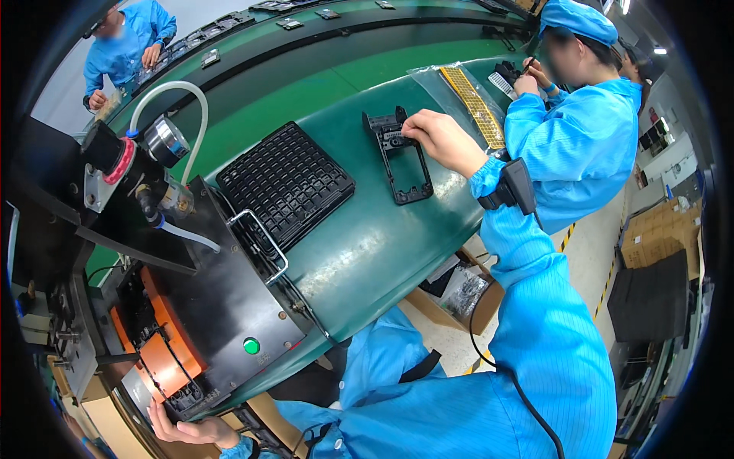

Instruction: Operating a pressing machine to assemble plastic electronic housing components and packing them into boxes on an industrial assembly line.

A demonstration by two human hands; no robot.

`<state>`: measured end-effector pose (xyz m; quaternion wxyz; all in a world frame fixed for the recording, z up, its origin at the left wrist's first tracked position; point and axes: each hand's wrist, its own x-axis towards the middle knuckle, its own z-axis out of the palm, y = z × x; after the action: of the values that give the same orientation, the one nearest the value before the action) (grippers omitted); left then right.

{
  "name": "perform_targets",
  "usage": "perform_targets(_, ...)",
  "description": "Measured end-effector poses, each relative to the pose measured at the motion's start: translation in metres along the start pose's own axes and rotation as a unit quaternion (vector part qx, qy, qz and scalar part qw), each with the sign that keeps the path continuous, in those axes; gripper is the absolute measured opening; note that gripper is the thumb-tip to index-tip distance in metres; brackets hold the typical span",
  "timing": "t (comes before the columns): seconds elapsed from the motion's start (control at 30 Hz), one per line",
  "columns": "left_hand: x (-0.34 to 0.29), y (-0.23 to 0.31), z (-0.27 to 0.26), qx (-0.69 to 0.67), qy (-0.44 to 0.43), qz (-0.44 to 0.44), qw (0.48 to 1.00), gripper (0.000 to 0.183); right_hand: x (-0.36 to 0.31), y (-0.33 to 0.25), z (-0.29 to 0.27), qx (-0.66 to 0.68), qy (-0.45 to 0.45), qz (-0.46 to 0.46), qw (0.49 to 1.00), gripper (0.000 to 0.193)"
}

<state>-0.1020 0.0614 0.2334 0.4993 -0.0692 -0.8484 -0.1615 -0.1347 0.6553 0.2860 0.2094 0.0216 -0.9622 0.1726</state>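
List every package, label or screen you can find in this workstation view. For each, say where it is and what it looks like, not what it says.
Clear plastic bag: on the green bench past the right hand, flat, holding a yellow gridded strip.
Cardboard boxes: floor at far right, brown, stacked.
Open cardboard box: under the bench edge, holding clear bags of dark parts.
Screens: none seen.
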Motion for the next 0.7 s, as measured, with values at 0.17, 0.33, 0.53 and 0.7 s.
perform_targets(0.17,-0.001,-0.003,0.002,-0.009,0.002,0.003,1.0,0.053,0.007,0.001,-0.004,-0.001,-0.031,-0.022,0.999,0.013)
perform_targets(0.33,-0.003,-0.003,0.005,-0.023,0.013,-0.014,1.0,0.054,0.017,-0.003,-0.008,0.047,-0.09,0.012,0.995,0.015)
perform_targets(0.53,-0.004,-0.009,0.004,-0.017,0.018,-0.025,0.999,0.057,0.017,-0.001,-0.008,-0.057,-0.109,-0.071,0.99,0.018)
perform_targets(0.7,-0.005,-0.012,0.006,-0.017,0.022,-0.009,1.0,0.056,0.015,-0.003,-0.008,-0.068,-0.121,-0.061,0.988,0.02)
